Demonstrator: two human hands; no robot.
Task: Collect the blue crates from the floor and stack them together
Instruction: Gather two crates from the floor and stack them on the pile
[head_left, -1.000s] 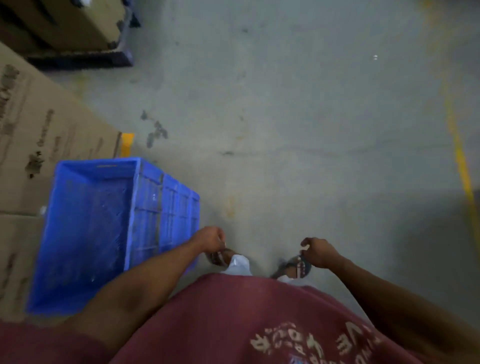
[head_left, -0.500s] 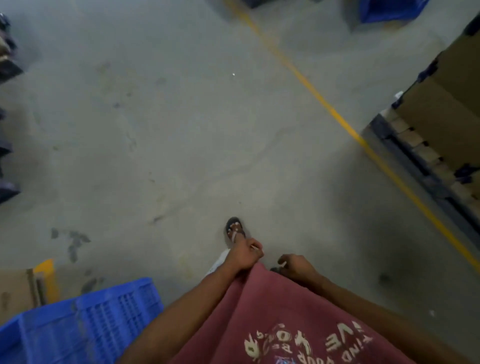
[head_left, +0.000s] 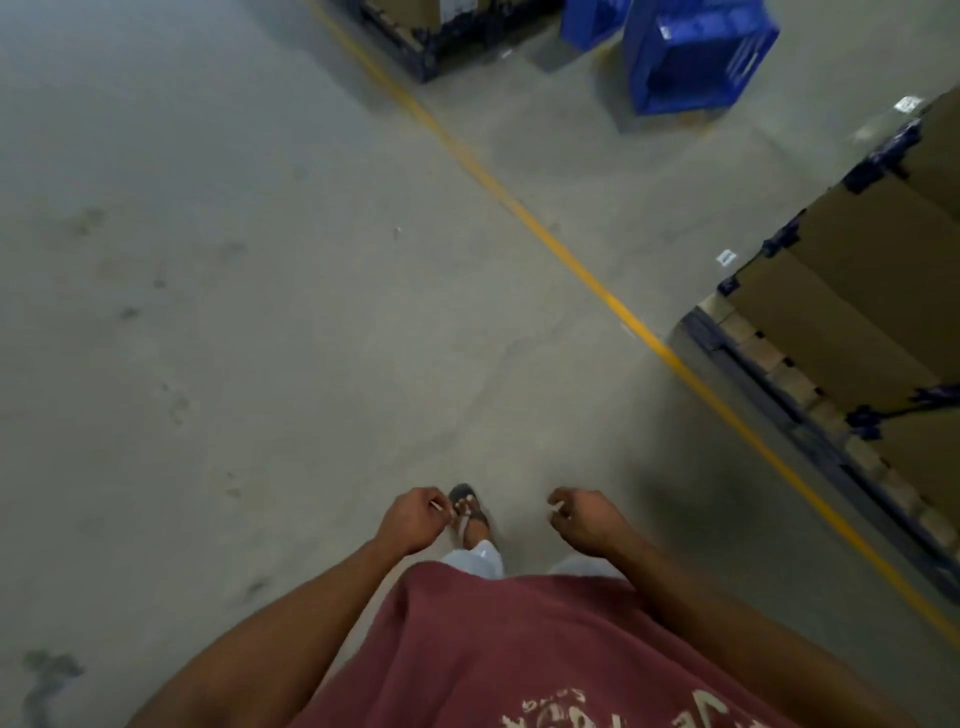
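Note:
A blue crate lies tipped on its side on the floor at the far upper right, its open mouth facing me. Part of a second blue crate shows just left of it at the top edge. My left hand and my right hand hang low in front of my red shirt, fingers curled in, holding nothing. Both hands are far from the crates.
A yellow floor line runs diagonally from top centre to bottom right. A pallet with brown cartons stands on the right beyond the line. Another loaded pallet sits at the top. My sandalled foot is between my hands.
The view has swung right, away from the blue crate by the cartons on the left, which has left the frame. The far crates have come into view at top right.

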